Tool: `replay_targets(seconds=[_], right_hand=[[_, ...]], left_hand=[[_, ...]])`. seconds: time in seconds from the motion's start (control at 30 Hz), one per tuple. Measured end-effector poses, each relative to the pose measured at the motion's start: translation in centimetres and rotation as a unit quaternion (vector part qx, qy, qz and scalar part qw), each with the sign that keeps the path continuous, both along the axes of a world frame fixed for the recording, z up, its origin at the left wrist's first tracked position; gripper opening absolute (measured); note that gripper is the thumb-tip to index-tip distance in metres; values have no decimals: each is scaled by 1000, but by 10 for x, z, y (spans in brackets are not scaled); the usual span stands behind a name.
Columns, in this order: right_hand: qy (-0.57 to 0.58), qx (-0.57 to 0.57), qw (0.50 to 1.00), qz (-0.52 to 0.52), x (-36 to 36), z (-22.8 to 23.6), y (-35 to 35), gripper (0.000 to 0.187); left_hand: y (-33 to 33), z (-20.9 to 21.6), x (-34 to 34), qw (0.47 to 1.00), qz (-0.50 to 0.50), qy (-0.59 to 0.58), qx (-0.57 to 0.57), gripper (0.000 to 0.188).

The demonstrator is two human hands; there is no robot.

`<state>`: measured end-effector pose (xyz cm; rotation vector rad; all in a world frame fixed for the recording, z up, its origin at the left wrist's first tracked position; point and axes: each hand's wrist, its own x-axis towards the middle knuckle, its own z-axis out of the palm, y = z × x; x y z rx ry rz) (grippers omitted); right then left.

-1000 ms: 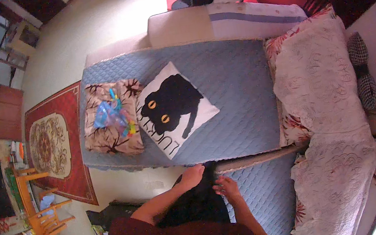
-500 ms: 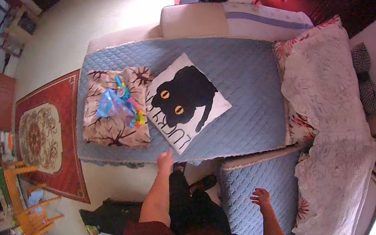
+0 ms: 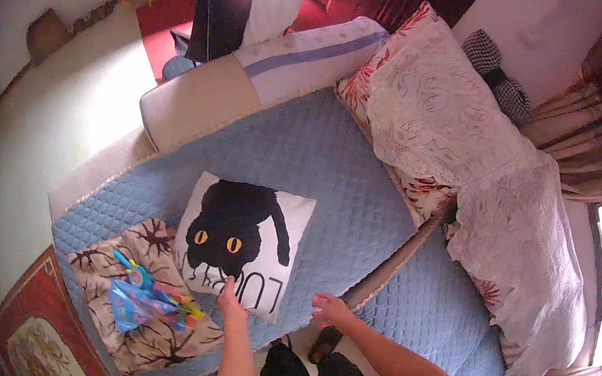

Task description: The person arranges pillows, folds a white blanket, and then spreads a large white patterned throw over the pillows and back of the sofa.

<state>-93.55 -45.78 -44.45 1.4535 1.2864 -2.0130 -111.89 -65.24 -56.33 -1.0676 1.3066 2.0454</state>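
A white cushion with a black cat picture (image 3: 246,240) lies on the blue quilted sofa seat (image 3: 338,174). My left hand (image 3: 229,303) reaches up to the cushion's near edge, its fingertips on the fabric; whether it grips is unclear. My right hand (image 3: 330,309) hovers with fingers spread just above the seat's front piped edge, holding nothing. Left of the cat cushion lies a brown patterned cushion (image 3: 152,243) with a blue plastic bag of colourful toys (image 3: 138,302) on top.
A lace-covered floral backrest (image 3: 449,125) runs down the right side, with a checked cloth (image 3: 497,74) behind it. A beige and white armrest (image 3: 223,94) stands at the far end. A red patterned rug (image 3: 39,371) lies on the floor at left. My dark-trousered legs and sandals (image 3: 324,342) are below.
My left hand has moved up from the seat's front edge onto the cat cushion. My right hand has risen to the seat edge. The view has shifted closer to the sofa.
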Motion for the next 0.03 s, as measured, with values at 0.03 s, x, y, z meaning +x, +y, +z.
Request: replay_targets(seconds=[0.03], right_hand=[[23, -66, 996, -59, -7, -3, 8, 61]], left_hand=[[6, 7, -12, 1000, -18, 4, 5, 49]])
